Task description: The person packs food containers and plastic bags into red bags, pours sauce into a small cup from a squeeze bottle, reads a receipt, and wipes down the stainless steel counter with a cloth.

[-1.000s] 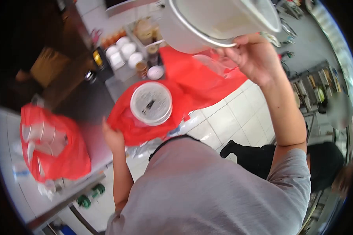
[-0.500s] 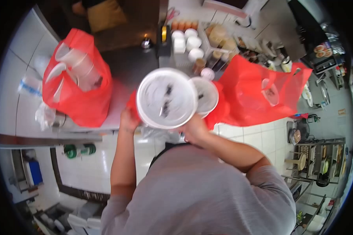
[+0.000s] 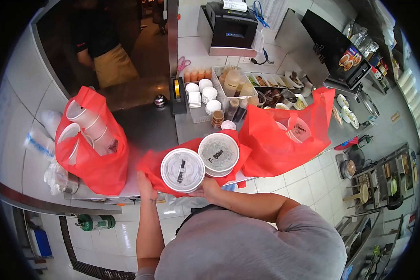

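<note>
Two round lidded tubs with black writing stand side by side in an open red bag [image 3: 149,161] at the counter's front edge. My left hand [image 3: 146,186] is at the bag's left side, its fingers mostly hidden behind the red cloth. The left tub [image 3: 182,170] has my right hand [image 3: 207,190] against its lower right side, fingertips partly hidden beneath it. Right of it sits the other tub [image 3: 219,154], with more container rim visible under its lid. A small white-lidded cup [image 3: 228,125] stands just behind the bag.
A full red bag [image 3: 93,149] with white containers stands left; another [image 3: 284,140] stands right. Behind are a basket of white cups [image 3: 204,100], bottles, a tape dispenser [image 3: 177,95] and a printer [image 3: 232,29]. A person in a tan apron [image 3: 115,67] stands beyond the counter.
The left tub, raised high in my right hand earlier, has come down into the middle red bag beside the other tub. My right hand has lowered with it. The view has turned and shifted.
</note>
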The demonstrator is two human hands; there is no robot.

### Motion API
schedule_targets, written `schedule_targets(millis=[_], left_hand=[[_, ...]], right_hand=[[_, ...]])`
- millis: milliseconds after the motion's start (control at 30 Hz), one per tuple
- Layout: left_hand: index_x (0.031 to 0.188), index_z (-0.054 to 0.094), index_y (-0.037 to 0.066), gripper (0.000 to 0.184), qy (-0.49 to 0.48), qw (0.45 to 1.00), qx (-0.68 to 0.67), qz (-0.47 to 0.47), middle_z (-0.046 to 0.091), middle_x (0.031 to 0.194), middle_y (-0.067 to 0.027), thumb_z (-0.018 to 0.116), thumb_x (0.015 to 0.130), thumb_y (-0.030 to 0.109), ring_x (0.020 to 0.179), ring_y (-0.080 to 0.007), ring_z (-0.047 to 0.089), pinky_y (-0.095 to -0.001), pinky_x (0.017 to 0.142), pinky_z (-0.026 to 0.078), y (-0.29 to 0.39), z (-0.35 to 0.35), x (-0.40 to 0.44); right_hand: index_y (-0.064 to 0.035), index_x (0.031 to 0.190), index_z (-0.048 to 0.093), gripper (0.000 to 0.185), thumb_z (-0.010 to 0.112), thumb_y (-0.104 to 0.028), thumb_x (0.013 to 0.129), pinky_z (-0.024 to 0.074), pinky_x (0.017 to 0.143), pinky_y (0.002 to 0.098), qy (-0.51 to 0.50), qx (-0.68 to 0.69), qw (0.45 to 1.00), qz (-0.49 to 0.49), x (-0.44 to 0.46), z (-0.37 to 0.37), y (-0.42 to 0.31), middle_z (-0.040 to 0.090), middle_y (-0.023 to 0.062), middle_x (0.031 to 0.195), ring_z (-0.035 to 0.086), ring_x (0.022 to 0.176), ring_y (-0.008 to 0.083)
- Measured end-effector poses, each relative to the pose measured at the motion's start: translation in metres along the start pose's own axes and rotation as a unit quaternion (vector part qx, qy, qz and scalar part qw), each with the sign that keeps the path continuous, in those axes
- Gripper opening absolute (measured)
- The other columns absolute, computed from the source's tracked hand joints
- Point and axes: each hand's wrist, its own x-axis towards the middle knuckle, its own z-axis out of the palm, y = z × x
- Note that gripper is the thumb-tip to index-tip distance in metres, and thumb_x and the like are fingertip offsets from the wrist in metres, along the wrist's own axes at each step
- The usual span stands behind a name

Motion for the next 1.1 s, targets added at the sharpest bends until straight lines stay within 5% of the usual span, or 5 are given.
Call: schedule_targets(millis=[267, 533, 700, 900, 1100], left_hand=[[0.125, 0.048, -0.002, 0.037, -0.079, 0.938, 0.290, 0.172, 0.055, 0.116, -0.0098, 0.047, 0.095, 0.021, 0.108, -0.0180, 0.052, -0.0303, 0.092, 0.041, 0.035, 0.045, -0.026], [0.140, 0.020, 0.002, 0.075, -0.129, 0.801, 0.473, 0.343, 0.033, 0.136, -0.0193, 0.066, 0.082, 0.017, 0.126, -0.0342, 0.037, -0.0435, 0.099, 0.034, 0.008, 0.041, -0.095], [0.094, 0.060, 0.001, 0.021, -0.077, 0.641, 0.679, 0.350, 0.058, 0.107, -0.0117, 0.062, 0.086, 0.020, 0.103, -0.0253, 0.051, -0.0396, 0.089, 0.039, 0.024, 0.037, -0.078], [0.090, 0.056, -0.001, 0.019, 0.022, 0.865, 0.416, 0.279, 0.058, 0.077, -0.0061, 0.047, 0.095, 0.015, 0.070, -0.0146, 0.049, -0.0286, 0.068, 0.042, 0.101, 0.073, -0.050], [0.091, 0.060, -0.002, 0.023, 0.120, 0.803, 0.301, 0.500, 0.060, 0.081, -0.0049, 0.047, 0.094, 0.017, 0.069, -0.0119, 0.050, -0.0277, 0.065, 0.042, 0.208, 0.160, -0.024]], right_hand=[[0.0012, 0.112, 0.055, 0.033, 0.058, -0.022, 0.088, 0.0545, 0.081, 0.0358, -0.069, -0.097, 0.975, 0.187, -0.018, -0.021, -0.013, 0.063, 0.0165, 0.104, 0.065, 0.092, 0.0273], [0.0022, 0.094, 0.058, 0.019, 0.061, -0.014, 0.083, 0.0491, 0.071, 0.0346, 0.360, -0.518, 0.551, -0.546, -0.119, -0.056, -0.099, 0.061, 0.0156, 0.083, 0.061, 0.077, 0.0208], [0.0022, 0.101, 0.057, 0.031, 0.063, -0.022, 0.084, 0.0468, 0.079, 0.0373, 0.296, -0.474, 0.763, -0.325, -0.063, -0.113, -0.128, 0.061, 0.0168, 0.092, 0.059, 0.088, 0.0236], [-0.0013, 0.115, 0.051, 0.030, 0.051, -0.021, 0.093, 0.0467, 0.080, 0.0353, -0.083, 0.071, 0.949, -0.295, -0.128, -0.064, -0.183, 0.061, 0.0103, 0.098, 0.059, 0.084, 0.0207], [0.0086, 0.114, 0.047, 0.027, 0.039, -0.010, 0.096, 0.0430, 0.078, 0.0345, -0.397, 0.102, 0.822, -0.395, -0.215, 0.011, -0.288, 0.054, 0.0110, 0.103, 0.051, 0.077, 0.0190]])
